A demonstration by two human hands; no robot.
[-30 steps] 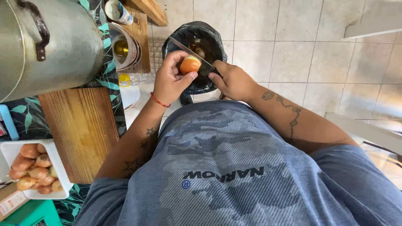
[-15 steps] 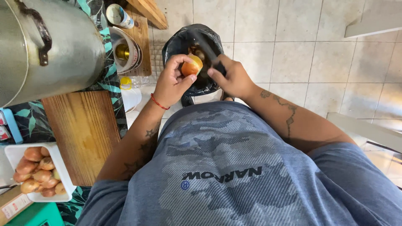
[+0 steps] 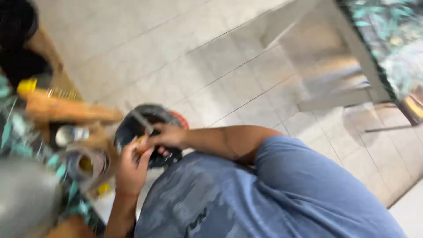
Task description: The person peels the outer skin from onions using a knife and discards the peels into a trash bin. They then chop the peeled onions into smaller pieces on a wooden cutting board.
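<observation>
Here the view is swinging and blurring, so small details are staying hard to read. At the left, on a table [image 3: 13, 132] covered with a teal, leaf-patterned cloth, one small can [image 3: 70, 133] with a pale label is lying near a round tin [image 3: 90, 163] showing a yellow centre; what the label carries cannot be told. One yellow cap [image 3: 26, 85] is sitting at the far left above a long brown wooden piece [image 3: 66, 110], and one large grey metal pot [image 3: 24, 198] is filling the lower left corner. Both hands are meeting over one dark round bin [image 3: 132, 125] standing on the floor just beside the table's edge. The left hand [image 3: 130, 169] is curling closed around a small orange vegetable [image 3: 142, 141], which is sitting between the two hands above the bin's opening. The right hand [image 3: 169, 135] is closing on a thin knife [image 3: 142, 119], whose blade is angling up and left over the bin. The person is wearing a blue-grey patterned shirt [image 3: 264, 198]. To the right, pale floor tiles [image 3: 211, 70] are giving wide open room, running up to a grey bench [image 3: 335, 79] and a second patterned table edge [image 3: 387, 48] at the upper right.
</observation>
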